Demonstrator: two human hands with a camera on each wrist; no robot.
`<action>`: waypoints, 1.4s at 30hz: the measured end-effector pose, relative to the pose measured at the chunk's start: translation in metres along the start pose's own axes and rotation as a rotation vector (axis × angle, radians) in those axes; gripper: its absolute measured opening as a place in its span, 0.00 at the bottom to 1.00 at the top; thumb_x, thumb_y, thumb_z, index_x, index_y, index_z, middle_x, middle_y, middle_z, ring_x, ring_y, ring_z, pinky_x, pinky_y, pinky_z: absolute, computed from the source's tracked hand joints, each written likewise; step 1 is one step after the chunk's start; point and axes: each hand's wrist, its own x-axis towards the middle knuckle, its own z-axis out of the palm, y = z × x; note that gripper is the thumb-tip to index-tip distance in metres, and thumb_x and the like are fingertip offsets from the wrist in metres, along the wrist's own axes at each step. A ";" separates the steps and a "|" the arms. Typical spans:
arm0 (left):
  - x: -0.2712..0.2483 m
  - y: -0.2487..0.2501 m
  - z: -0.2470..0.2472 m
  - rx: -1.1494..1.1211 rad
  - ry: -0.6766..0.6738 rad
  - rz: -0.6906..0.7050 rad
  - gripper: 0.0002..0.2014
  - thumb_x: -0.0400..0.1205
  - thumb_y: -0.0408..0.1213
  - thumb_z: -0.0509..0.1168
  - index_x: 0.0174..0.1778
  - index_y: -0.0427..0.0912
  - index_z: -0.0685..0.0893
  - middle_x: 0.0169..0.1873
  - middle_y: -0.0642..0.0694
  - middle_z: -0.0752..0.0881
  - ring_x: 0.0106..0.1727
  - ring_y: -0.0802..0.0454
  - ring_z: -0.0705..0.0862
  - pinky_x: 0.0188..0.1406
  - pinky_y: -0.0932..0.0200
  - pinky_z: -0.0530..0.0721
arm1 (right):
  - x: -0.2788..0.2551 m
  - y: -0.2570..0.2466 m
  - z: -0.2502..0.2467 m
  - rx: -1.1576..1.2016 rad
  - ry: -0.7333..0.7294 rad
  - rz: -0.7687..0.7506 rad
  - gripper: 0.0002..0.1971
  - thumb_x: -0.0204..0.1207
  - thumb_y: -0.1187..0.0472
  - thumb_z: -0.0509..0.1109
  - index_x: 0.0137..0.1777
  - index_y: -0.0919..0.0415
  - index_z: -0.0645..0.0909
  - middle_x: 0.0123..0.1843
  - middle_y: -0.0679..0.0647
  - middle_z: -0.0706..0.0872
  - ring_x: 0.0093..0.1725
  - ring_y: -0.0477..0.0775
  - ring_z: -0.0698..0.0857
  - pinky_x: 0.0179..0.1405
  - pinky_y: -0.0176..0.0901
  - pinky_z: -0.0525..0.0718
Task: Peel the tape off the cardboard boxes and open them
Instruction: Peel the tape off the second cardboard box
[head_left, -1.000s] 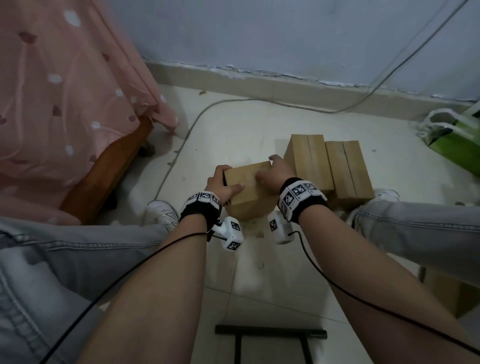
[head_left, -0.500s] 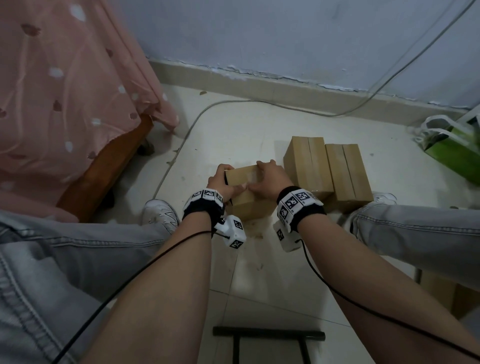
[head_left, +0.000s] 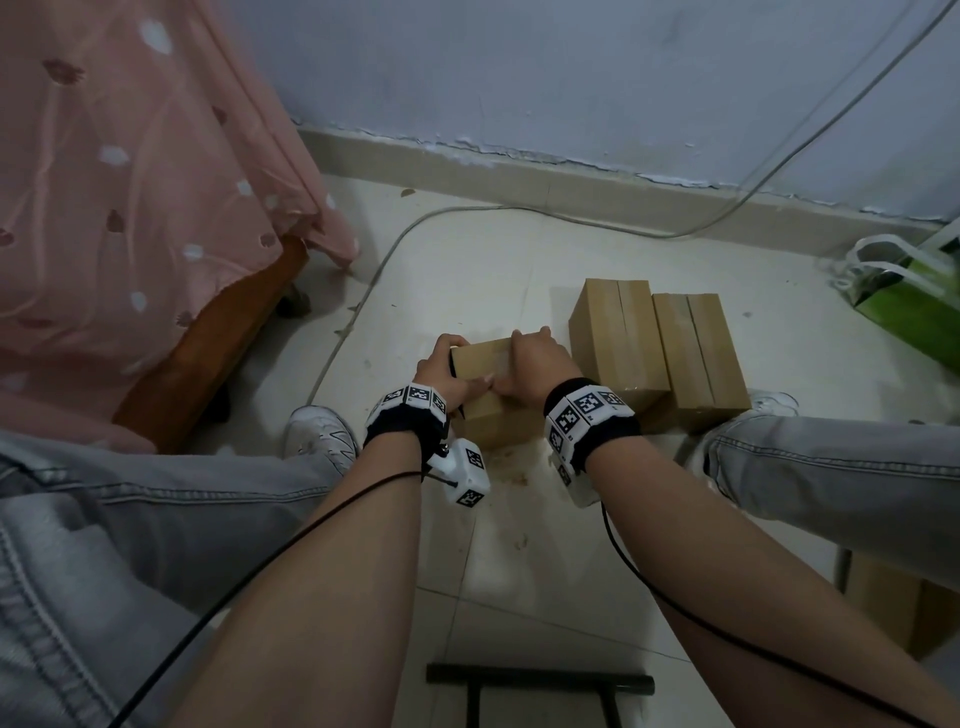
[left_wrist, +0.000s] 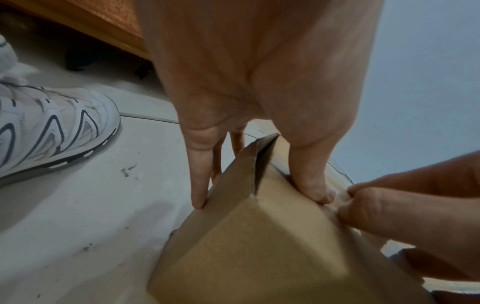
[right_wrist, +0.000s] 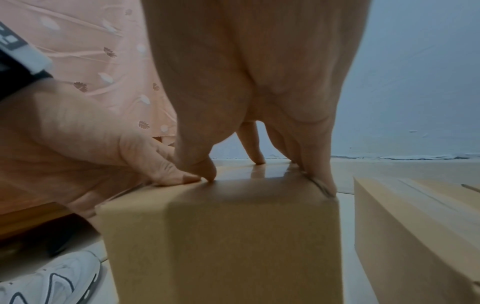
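Note:
A small cardboard box (head_left: 485, 423) stands on the tiled floor between my feet, with glossy clear tape (right_wrist: 270, 172) running along its top. My left hand (head_left: 441, 371) grips its left side: the fingers (left_wrist: 200, 185) run down the side wall and the thumb (left_wrist: 314, 181) lies on top. My right hand (head_left: 530, 364) spans the top, its fingertips at the far edge. Its thumb (right_wrist: 200, 170) presses at the near top edge against the left thumb. A side flap seam (left_wrist: 257, 168) gapes a little at the left corner. Two more taped boxes (head_left: 618, 338) (head_left: 696, 353) stand side by side to the right.
A wooden bed frame (head_left: 208, 343) under pink cloth (head_left: 130, 182) is on the left. A cable (head_left: 363, 291) crosses the floor to the wall. A green bag (head_left: 904, 301) sits at far right, white shoes (head_left: 322, 434) flank the box, and a black metal bar (head_left: 540, 683) lies near me.
My right hand has slid left from the box's right far corner over its top, and its thumb now meets the left thumb. The left hand keeps its hold.

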 end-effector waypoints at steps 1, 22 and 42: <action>0.000 0.000 0.000 0.002 -0.001 0.003 0.30 0.59 0.54 0.75 0.56 0.65 0.71 0.59 0.40 0.82 0.54 0.39 0.85 0.40 0.49 0.89 | 0.000 0.000 0.000 -0.007 0.002 0.006 0.31 0.72 0.41 0.73 0.64 0.64 0.72 0.67 0.70 0.73 0.50 0.65 0.85 0.47 0.49 0.82; -0.003 -0.001 0.001 -0.066 0.000 0.007 0.29 0.66 0.54 0.79 0.57 0.66 0.71 0.58 0.43 0.83 0.56 0.40 0.84 0.46 0.38 0.91 | -0.017 0.010 -0.007 0.120 0.106 -0.070 0.20 0.76 0.50 0.72 0.65 0.59 0.80 0.68 0.63 0.75 0.55 0.64 0.84 0.60 0.54 0.83; -0.003 -0.002 0.002 -0.103 0.008 0.007 0.27 0.73 0.44 0.78 0.62 0.59 0.71 0.56 0.41 0.85 0.52 0.40 0.86 0.46 0.43 0.90 | -0.038 -0.002 -0.002 0.063 0.266 -0.011 0.22 0.76 0.82 0.59 0.70 0.78 0.64 0.71 0.67 0.60 0.44 0.54 0.74 0.43 0.35 0.71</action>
